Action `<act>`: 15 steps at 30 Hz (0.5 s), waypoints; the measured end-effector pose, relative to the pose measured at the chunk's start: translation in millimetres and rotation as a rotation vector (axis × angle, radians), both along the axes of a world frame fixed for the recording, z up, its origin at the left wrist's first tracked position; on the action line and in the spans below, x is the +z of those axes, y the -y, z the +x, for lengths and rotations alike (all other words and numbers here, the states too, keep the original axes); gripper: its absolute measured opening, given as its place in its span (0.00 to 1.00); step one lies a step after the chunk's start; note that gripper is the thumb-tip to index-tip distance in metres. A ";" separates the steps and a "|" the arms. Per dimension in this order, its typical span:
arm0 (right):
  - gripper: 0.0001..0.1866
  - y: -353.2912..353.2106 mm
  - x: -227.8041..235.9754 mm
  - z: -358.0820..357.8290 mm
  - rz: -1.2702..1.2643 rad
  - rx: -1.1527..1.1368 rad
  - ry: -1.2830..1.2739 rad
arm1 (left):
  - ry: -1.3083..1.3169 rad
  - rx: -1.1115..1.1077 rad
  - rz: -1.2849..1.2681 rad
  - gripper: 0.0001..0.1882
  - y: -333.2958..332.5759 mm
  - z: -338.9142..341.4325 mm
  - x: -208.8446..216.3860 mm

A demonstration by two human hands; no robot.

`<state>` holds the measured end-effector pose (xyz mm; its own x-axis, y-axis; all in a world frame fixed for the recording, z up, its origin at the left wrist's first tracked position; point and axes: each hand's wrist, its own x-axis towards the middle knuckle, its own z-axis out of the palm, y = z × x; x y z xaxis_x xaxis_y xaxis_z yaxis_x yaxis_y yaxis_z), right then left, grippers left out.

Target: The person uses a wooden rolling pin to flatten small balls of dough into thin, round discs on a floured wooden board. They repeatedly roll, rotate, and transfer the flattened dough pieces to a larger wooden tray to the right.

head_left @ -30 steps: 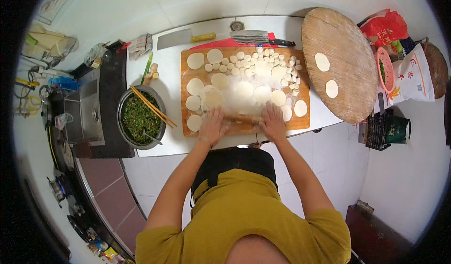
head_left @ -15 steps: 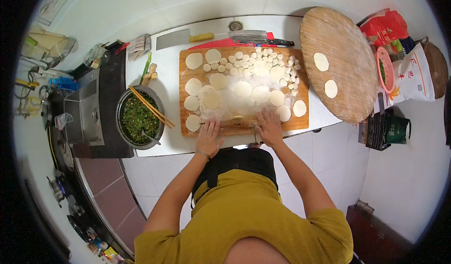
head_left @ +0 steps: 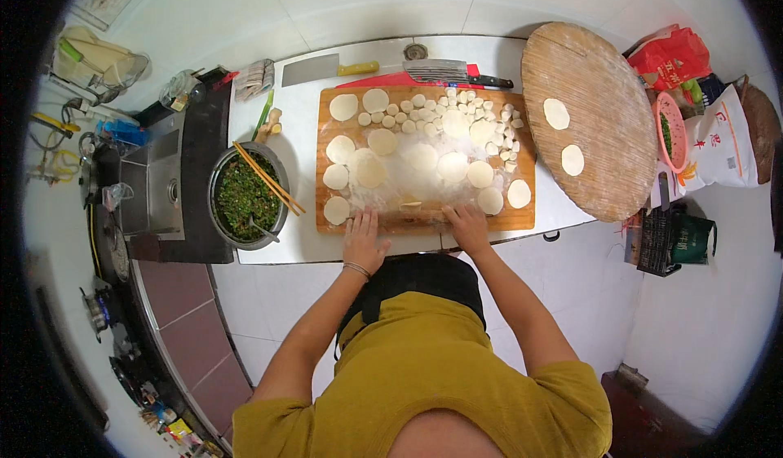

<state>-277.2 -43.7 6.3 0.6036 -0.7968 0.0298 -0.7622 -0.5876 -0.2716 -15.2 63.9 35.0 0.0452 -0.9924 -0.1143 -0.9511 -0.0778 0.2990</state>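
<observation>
At the near edge of the wooden cutting board (head_left: 510,220), my left hand (head_left: 366,238) and my right hand (head_left: 468,228) lie on the two ends of a thin rolling pin (head_left: 400,217). My left fingers stretch out over it, pointing away from me. The right fingers lie across the other end, somewhat bent. A small pale piece of dough (head_left: 412,204) shows at the pin's far side, partly hidden. Floury round dough wrappers (head_left: 336,209) lie on the board's left, middle and right. Many small cut dough pieces (head_left: 424,115) cluster toward the far right.
Left of the board stands a bowl of chopped green filling (head_left: 245,201) with chopsticks (head_left: 269,179) across it. Behind the board lie a cleaver (head_left: 310,70) and a black-handled knife (head_left: 440,71). A round wooden board (head_left: 608,123) with two wrappers is at right, beside a pink basket (head_left: 679,164).
Both hands have drawn slightly nearer to me over the rolling pin. The whole view has shifted a little; the wrappers and dough pieces keep their places on the board.
</observation>
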 end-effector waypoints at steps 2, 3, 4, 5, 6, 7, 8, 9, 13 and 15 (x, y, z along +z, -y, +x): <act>0.17 2.1 13.9 -8.0 -0.007 0.013 0.172 | -0.087 0.112 -0.199 0.33 3.0 -13.1 13.7; 0.18 0.3 15.3 -12.6 0.091 -0.013 0.154 | -0.083 0.131 -0.197 0.31 8.3 -18.6 16.0; 0.18 -3.0 16.1 -17.4 0.188 -0.041 0.136 | -0.079 0.149 -0.194 0.28 18.8 -22.3 17.4; 0.19 -8.2 17.5 -24.3 0.288 -0.069 0.113 | -0.079 0.168 -0.188 0.26 27.4 -28.7 17.5; 0.19 -10.1 18.2 -29.9 0.287 -0.110 0.125 | -0.055 0.170 -0.165 0.25 38.5 -35.8 15.5; 0.19 -11.8 18.9 -36.3 0.287 -0.151 0.137 | -0.030 0.171 -0.142 0.24 50.1 -44.1 12.1; 0.19 -12.9 19.9 -44.0 0.285 -0.192 0.147 | -0.006 0.171 -0.119 0.24 59.3 -52.5 8.4; 0.19 -14.4 21.8 -52.0 0.299 -0.264 0.172 | 0.007 0.185 -0.106 0.25 65.4 -59.3 4.4; 0.19 -12.4 27.7 -83.4 0.323 -0.514 0.250 | 0.008 0.282 0.106 0.26 81.8 -79.4 -3.0; 0.19 -15.9 27.2 -93.1 0.318 -0.575 0.271 | 0.049 0.201 0.166 0.26 79.4 -81.0 -13.4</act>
